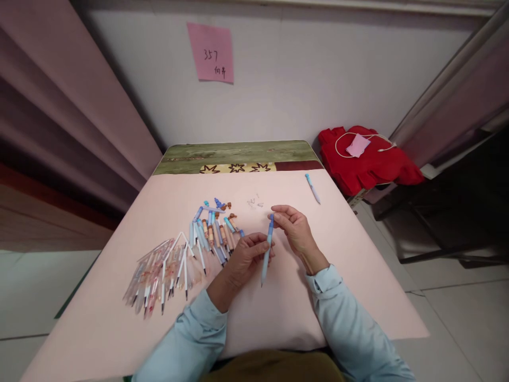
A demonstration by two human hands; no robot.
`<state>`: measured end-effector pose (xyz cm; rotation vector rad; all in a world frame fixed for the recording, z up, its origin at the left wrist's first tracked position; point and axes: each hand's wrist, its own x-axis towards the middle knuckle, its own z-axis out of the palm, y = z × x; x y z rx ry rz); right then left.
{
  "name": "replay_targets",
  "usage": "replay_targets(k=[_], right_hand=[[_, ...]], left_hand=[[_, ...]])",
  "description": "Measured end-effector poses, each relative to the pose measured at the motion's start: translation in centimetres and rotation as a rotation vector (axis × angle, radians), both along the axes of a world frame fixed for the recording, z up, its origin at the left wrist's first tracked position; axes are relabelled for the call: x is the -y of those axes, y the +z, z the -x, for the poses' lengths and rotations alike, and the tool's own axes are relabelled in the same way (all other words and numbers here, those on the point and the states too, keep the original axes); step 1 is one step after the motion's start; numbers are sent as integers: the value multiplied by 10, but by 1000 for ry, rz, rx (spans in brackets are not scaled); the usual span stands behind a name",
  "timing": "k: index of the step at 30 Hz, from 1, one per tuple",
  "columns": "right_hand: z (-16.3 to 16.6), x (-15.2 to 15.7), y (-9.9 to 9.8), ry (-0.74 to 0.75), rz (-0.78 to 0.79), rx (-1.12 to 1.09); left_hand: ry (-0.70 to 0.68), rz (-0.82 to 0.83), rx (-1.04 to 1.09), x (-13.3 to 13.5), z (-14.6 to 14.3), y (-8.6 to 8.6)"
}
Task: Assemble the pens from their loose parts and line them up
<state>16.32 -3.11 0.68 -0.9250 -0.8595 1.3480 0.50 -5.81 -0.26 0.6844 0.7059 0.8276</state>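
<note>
My left hand (247, 257) is closed round the middle of a light blue pen (265, 265), which slants with its tip toward me. The thumb and fingers of my right hand (296, 231) meet at the darker blue top end of that pen. To the left of my hands lies a group of blue and brown pen barrels (210, 228), with small blue and brown caps (219, 203) behind them. Nearer the left edge is a pile of clear pen barrels and white refills (159, 270). Tiny springs (254, 202) are scattered beyond my hands.
One blue and white pen (313, 189) lies by itself at the far right of the pale tabletop (358, 297). Past the right edge sits a red cloth (369, 170) with a white cable on it. A pink note (210, 53) hangs on the wall.
</note>
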Motion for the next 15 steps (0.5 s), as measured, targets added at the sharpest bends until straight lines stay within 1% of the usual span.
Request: replay_targets(k=[7,12,15], right_hand=[[1,0,-1,16,-12,44],[4,1,0,11,-5,88],[4,2,1,-3,-11,97]], left_hand=[[67,-17,-25,-1,-3,0],[53,-49,-31,0,-2,-2],[16,-93,-58,-1,-1,-4]])
